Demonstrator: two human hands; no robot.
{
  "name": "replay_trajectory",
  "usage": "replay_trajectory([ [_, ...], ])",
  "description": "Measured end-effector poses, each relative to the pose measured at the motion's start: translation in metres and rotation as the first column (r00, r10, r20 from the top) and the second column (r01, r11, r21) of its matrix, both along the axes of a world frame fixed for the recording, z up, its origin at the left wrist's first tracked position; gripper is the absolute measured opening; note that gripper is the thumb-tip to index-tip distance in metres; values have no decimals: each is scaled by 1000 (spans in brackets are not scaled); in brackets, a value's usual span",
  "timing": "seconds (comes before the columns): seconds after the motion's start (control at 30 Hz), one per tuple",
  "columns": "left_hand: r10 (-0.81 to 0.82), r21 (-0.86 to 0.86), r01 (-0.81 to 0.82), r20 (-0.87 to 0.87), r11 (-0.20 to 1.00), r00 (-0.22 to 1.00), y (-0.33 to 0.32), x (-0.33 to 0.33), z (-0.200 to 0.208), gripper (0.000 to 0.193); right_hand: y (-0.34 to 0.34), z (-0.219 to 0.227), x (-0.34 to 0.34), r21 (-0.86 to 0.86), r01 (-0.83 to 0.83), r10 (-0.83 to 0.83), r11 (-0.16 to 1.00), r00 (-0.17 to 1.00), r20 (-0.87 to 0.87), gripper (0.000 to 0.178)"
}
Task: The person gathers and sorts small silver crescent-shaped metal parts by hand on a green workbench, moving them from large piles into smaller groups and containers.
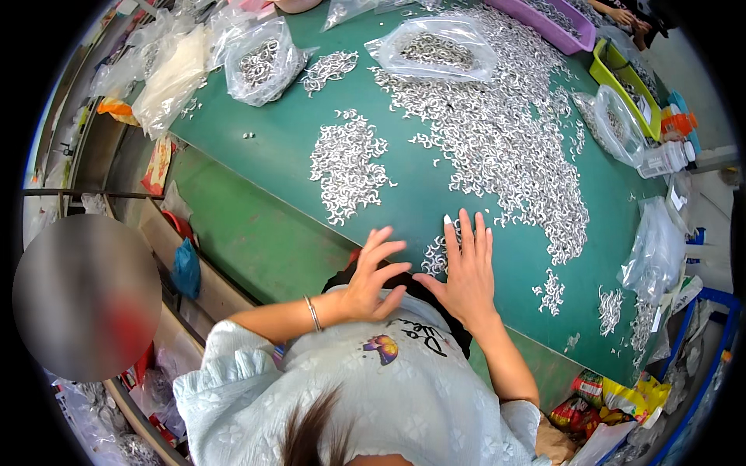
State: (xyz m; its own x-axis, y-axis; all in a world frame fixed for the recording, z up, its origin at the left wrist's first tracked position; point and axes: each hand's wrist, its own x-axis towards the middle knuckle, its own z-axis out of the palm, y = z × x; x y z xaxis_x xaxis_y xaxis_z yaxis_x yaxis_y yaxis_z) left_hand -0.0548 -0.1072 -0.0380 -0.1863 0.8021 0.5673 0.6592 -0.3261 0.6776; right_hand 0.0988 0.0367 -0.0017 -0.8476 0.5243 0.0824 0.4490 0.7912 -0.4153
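Note:
Small curved silver metal pieces lie in heaps on a green table (268, 167). My right hand (468, 276) lies palm down at the table's near edge, fingers stretched out, over a small cluster of the curved pieces (434, 255) that it partly hides. My left hand (376, 277) hovers just off the near edge with its fingers spread and nothing in it; a bangle circles that wrist. Beyond my left hand is a mid-sized pile of the pieces (350, 167). Ahead of my right hand spreads a much larger heap (497, 132).
Clear plastic bags of pieces (263, 62) stand on the far side, one (443, 50) on the large heap. A purple basket (571, 35) and a yellow-green basket (649, 109) sit far right, near a bottle (664, 158). Another person's hand (622, 15) shows beyond.

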Motion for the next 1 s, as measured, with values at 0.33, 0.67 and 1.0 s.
replay_trajectory([
  [0.33, 477, 36, -476, -60, 879, 877, 17, -15, -7, 68, 8, -9, -54, 23, -124, 125, 992, 992, -34, 80],
  [0.67, 679, -98, -698, -172, 709, 714, 38, -61, 3, 73, 5, -12, -105, 14, -207, 207, 978, 974, -90, 80],
  [1.0, 678, -75, -679, -41, 730, 734, 48, -70, 1, 59, 8, -26, -136, 14, -209, 206, 978, 948, -241, 65],
])
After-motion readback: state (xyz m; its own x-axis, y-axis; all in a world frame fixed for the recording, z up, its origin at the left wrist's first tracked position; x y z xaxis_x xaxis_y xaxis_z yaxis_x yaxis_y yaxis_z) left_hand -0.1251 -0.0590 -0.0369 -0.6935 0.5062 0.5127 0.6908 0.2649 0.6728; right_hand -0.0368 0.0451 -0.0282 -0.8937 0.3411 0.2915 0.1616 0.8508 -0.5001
